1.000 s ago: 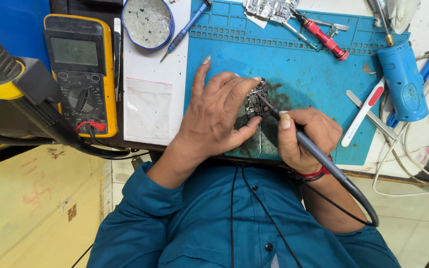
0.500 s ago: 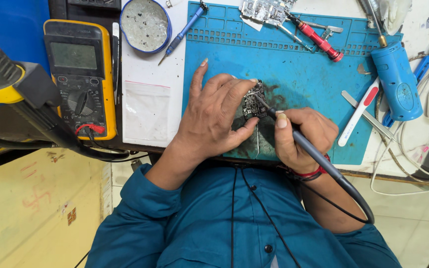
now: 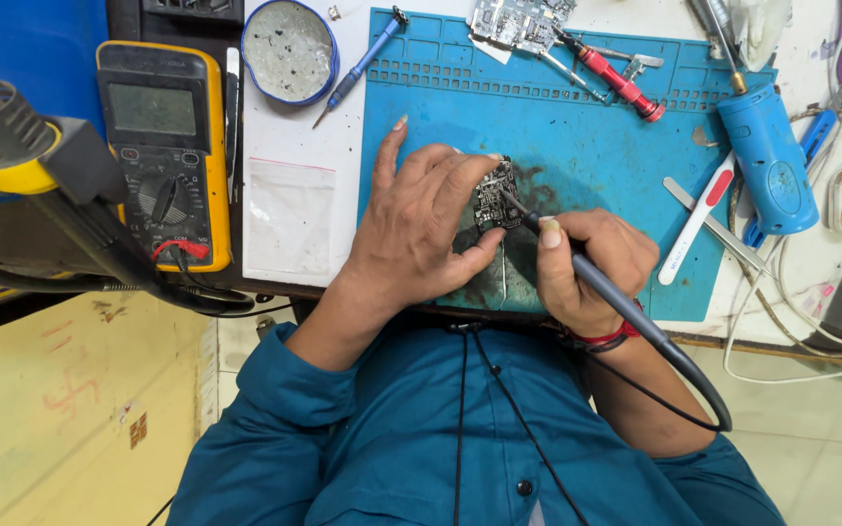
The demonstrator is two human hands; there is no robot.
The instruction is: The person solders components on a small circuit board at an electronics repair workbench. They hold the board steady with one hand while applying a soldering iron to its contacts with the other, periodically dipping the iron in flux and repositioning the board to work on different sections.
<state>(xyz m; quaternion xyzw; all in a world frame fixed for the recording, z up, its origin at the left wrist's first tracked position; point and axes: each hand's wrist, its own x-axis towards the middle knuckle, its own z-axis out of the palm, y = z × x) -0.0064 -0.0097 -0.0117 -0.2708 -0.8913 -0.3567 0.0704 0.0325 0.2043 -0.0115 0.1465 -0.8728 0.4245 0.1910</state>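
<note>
Two hands (image 3: 421, 229) (image 3: 592, 268) crowd the circuit board (image 3: 495, 198) beside a multimeter (image 3: 161, 146).

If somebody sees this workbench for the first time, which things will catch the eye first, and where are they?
In the middle, on the blue work mat, the left hand steadies a small circuit board while the right hand holds a soldering iron with its tip on the board. At the left lies a yellow multimeter, and at the right edge of the mat lies a blue cylindrical tool.
</note>
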